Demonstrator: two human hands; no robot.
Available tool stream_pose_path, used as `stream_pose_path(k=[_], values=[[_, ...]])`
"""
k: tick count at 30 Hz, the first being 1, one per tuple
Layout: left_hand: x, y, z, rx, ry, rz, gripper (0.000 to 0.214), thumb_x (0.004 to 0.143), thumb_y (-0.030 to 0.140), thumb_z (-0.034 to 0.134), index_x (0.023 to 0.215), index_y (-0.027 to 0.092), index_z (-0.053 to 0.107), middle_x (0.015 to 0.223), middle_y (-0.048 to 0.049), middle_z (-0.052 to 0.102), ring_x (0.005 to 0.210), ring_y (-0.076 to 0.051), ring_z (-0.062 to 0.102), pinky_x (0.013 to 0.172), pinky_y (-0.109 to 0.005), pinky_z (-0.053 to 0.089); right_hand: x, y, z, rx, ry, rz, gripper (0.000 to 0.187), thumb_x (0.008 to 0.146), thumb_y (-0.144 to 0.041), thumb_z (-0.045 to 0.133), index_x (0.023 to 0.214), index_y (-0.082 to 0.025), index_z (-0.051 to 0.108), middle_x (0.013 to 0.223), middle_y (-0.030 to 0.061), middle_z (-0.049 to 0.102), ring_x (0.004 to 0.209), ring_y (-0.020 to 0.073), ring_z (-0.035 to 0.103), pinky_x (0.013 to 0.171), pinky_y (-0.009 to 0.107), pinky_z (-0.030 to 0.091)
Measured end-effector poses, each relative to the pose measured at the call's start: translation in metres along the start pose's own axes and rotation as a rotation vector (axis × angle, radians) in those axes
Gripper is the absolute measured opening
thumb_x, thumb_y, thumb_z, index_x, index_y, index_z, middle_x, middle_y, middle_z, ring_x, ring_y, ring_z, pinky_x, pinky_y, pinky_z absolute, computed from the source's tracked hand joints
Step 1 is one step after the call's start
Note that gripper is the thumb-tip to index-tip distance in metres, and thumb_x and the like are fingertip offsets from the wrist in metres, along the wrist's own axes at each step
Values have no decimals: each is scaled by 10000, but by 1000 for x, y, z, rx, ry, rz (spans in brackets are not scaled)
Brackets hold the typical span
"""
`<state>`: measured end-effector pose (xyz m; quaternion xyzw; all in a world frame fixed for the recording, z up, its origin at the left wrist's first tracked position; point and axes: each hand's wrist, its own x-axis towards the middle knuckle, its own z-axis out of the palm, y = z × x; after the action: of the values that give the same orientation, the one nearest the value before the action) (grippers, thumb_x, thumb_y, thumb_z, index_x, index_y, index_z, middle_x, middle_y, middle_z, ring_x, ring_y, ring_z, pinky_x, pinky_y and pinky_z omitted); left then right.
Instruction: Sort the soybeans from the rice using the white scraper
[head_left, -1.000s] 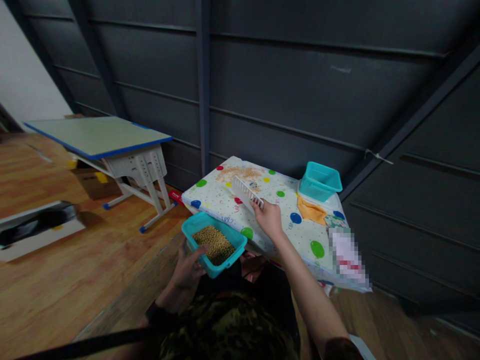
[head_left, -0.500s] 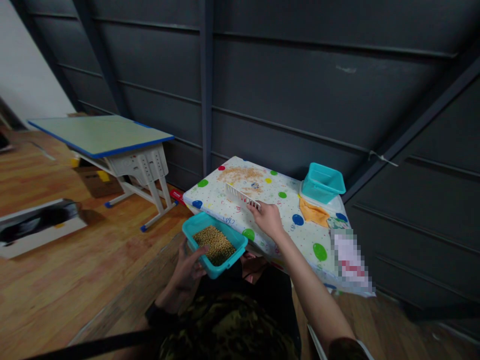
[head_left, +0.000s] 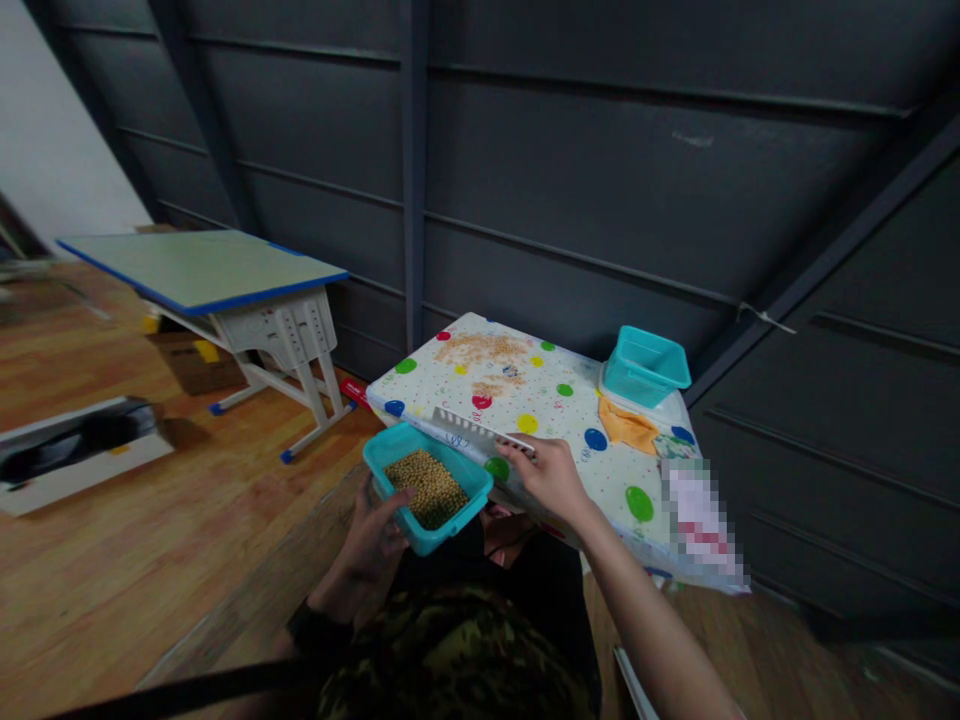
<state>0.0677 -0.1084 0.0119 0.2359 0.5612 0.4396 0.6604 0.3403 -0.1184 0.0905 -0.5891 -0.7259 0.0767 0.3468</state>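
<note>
My left hand (head_left: 373, 532) is closed on the near left side of a teal plastic box (head_left: 474, 502), its thumb over the rim. Yellowish beans (head_left: 426, 486), looking like soybeans, partly fill the box. It is held just off the table's front edge. A long white slotted plastic strip (head_left: 469, 432) is pinched by one end in my right hand (head_left: 553, 478). The strip lies along the front edge of the table, beside the box's far rim. Tan grains (head_left: 486, 350) are scattered over the far left of the balloon-print tablecloth (head_left: 600, 480).
At the table's back right stands another teal box (head_left: 646, 368) beside an orange cloth (head_left: 628, 426). A dark panelled wall (head_left: 600, 150) rises behind. To the left are a green-topped desk (head_left: 210, 268) and a white open carton (head_left: 82, 455) on the floor.
My right hand has drawn the white strip toward me, from mid-table to the front edge near the box. The box in my left hand has hardly moved.
</note>
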Motion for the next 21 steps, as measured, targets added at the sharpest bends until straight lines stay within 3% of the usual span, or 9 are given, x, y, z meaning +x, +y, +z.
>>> stream_pose_path(k=[4, 7, 13, 17, 21], values=[[-3, 4, 3, 4, 11, 15, 911, 931, 183, 788, 1700, 385, 344, 1290, -72, 723, 611, -140, 678, 510, -293, 586, 33, 27, -10, -265, 127, 225, 285, 1072, -326, 631, 1109, -213, 891, 978, 111, 892, 864, 296, 845, 746, 300, 542], [2, 2, 2, 34, 47, 9, 914, 932, 199, 798, 1706, 367, 342, 1108, -40, 717, 536, -128, 610, 476, -285, 549, 61, 43, -15, -421, 101, 297, 322, 1097, -321, 599, 1216, -201, 873, 1076, 140, 889, 999, 317, 844, 782, 305, 523], [15, -10, -7, 31, 1, -4, 1063, 865, 272, 894, 1732, 376, 288, 899, 13, 690, 554, -174, 639, 506, -295, 550, 84, 47, -10, -510, -63, 248, 366, 1135, -351, 550, 1339, -247, 836, 1173, 120, 882, 1069, 298, 832, 830, 306, 517], [14, -11, -7, 40, 16, -2, 1003, 882, 258, 868, 1713, 362, 317, 975, -12, 715, 563, -175, 656, 519, -306, 553, 79, 42, -6, -483, -80, 198, 362, 1132, -357, 563, 1344, -250, 836, 1172, 119, 883, 1059, 291, 837, 840, 304, 522], [13, -9, -6, 19, -7, -8, 1095, 805, 298, 957, 1692, 401, 323, 1022, -9, 726, 582, -166, 658, 530, -295, 545, 76, 39, -6, -417, -47, 157, 329, 1119, -343, 591, 1300, -261, 853, 1162, 102, 887, 1041, 281, 841, 845, 301, 535]])
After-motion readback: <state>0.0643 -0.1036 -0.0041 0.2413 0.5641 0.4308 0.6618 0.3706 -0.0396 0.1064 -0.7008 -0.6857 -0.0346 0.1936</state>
